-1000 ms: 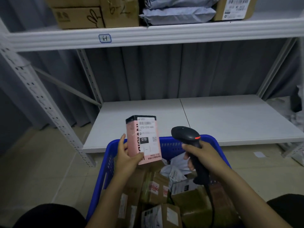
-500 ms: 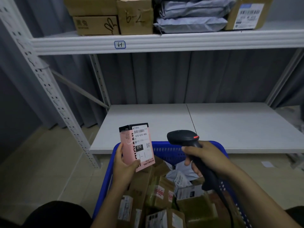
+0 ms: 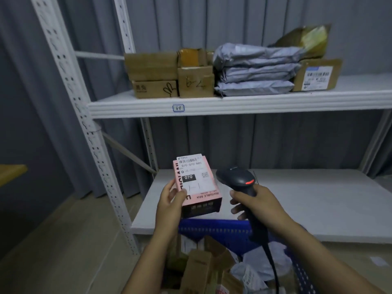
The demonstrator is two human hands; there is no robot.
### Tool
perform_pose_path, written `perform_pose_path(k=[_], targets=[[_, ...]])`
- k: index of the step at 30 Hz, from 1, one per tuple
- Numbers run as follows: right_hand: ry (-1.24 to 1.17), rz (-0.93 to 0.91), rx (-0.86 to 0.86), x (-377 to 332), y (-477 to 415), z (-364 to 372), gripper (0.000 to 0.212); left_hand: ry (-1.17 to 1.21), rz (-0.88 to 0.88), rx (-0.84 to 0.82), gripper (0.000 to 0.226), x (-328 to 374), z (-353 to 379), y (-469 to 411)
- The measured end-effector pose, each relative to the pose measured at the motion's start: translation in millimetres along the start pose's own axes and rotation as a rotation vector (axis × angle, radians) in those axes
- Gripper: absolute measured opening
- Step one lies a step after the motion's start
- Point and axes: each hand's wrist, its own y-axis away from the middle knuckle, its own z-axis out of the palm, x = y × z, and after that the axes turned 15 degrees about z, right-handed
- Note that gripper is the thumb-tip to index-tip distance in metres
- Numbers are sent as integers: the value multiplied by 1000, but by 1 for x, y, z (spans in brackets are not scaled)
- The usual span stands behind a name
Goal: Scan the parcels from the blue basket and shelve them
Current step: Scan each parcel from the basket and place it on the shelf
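grey curtain (image 3: 212,28) behind a white rack (image 3: 80,115). the upper shelf (image 3: 254,102) carries cardboard boxes (image 3: 154,75) and grey mailers (image 3: 256,75); the lower shelf (image 3: 318,200) lies just beyond the blue basket (image 3: 214,229). the left hand (image 3: 170,200) grips the pink parcel (image 3: 197,185) above the basket rim, label up. the right hand (image 3: 254,203) is wrapped round the scanner (image 3: 235,177) just beside it. the scanner's head seems aimed past the barcode, so a read may fail, and the one-edge grip could slip. the stacked boxes crowd the upper shelf's left side.

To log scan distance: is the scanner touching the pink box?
Apart. In the head view a strip of white shelf shows between the scanner and the pink box.
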Motion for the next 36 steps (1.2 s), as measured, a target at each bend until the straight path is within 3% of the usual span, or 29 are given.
perform_pose_path(k=[9, 14, 20, 23, 27, 29, 31, 33, 36], targets=[[-144, -244, 33, -101, -14, 36, 13, 219, 89, -83, 51, 103, -8, -58], [-88, -339, -2, -164, -22, 62, 12, 214, 190, 102, 46, 160, -27, -104], [-50, -399, -10, -211, -34, 71, 9, 187, 171, 340, 84, 191, -32, -167], [-43, -396, 20, -221, -41, 66, 8, -54, 130, 419, 94, 189, -21, -192], [-37, -368, 90, -223, -53, 51, 9, -302, 80, 245, 99, 179, -7, -205], [-38, -360, 118, -223, -57, 43, 9, -594, 133, 220, 86, 173, -7, -204], [-33, -352, 146, -222, -59, 36, 9, -798, 258, 288, 87, 164, -14, -207], [-17, -345, 173, -222, -61, 33, 8, -896, 409, 287, 95, 157, -23, -216], [4, -341, 189, -221, -64, 32, 10, -987, 487, 201, 97, 150, -30, -230]])
